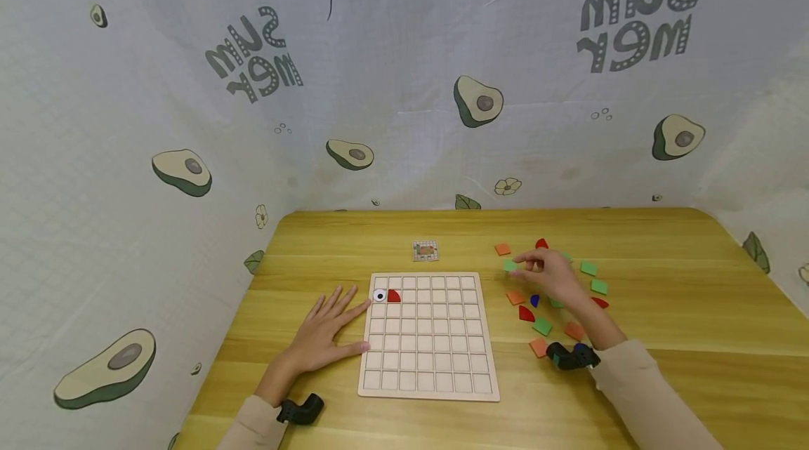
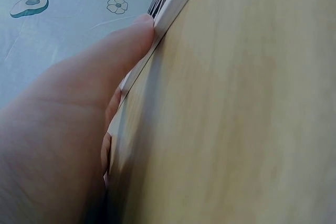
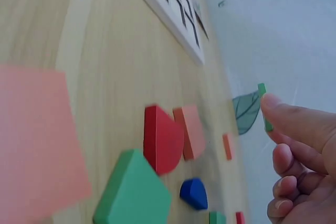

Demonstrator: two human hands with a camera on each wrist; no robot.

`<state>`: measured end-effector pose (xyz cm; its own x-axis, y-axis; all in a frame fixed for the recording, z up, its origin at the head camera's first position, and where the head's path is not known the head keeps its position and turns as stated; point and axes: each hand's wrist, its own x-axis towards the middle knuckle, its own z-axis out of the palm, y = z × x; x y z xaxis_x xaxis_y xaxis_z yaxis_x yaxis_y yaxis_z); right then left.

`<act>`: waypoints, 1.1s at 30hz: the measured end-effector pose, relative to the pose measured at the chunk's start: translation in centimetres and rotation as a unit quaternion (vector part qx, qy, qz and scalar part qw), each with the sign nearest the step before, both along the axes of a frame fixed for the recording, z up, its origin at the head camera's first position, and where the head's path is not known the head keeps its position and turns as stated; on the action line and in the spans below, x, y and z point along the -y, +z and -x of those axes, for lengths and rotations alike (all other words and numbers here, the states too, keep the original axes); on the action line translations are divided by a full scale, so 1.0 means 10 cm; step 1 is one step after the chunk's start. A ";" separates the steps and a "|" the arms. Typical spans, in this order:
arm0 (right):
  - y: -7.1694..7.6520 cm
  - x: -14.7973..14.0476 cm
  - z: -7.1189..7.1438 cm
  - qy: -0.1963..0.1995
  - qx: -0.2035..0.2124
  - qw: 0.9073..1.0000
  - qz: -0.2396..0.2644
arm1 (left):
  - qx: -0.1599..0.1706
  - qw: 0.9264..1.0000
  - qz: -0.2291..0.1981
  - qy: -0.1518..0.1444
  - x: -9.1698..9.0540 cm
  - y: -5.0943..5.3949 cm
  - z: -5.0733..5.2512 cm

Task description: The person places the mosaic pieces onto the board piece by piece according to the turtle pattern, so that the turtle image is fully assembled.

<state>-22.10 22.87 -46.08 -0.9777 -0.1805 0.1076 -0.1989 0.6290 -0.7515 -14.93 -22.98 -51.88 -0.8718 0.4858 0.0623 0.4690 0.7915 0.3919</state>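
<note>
Pale wooden board (image 1: 425, 345), rectangular, square-celled, flat on yellow wood-grain table (image 1: 303, 239); left hand (image 1: 322, 334) spread, thumb touching its left edge, presumably to steady it. Thin green square tile (image 1: 510, 265), right of the board, pinched by right hand (image 1: 548, 273), seemingly by its faces, leaving edges free. Lettering: "SUMMER", mirror-reversed, on white avocado-print cloth (image 1: 392, 85).

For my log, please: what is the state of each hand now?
Left hand: open, touching the grid board.
Right hand: pinching a green piece.
</note>
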 end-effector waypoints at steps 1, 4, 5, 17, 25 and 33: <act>0.01 0.02 -0.01 0.002 0.000 1.000 -0.001 | 0.000 1.000 0.000 0.000 0.00 0.00 0.00; 0.03 0.10 -0.04 0.008 -0.001 1.000 -0.001 | 0.000 1.000 -0.001 0.000 0.00 0.00 0.00; 0.04 0.13 -0.05 0.007 -0.002 1.000 0.000 | 0.000 1.000 -0.002 0.000 0.00 0.00 0.00; 0.07 0.48 -0.17 0.029 -0.007 0.999 0.038 | -0.001 1.000 0.004 0.000 0.01 -0.01 0.01; 0.02 0.70 -0.19 0.055 0.009 0.997 0.061 | -0.002 1.000 -0.012 -0.002 0.00 0.00 0.00; -0.01 0.96 -0.20 0.088 0.001 0.993 0.073 | -0.001 1.000 -0.011 -0.002 0.00 0.01 -0.01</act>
<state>-20.05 13.29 -46.23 -0.9328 -0.3306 0.1435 -0.2944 0.4694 -0.8325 -14.85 -22.94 -51.81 -0.8699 0.4876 0.0747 0.4729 0.7813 0.4074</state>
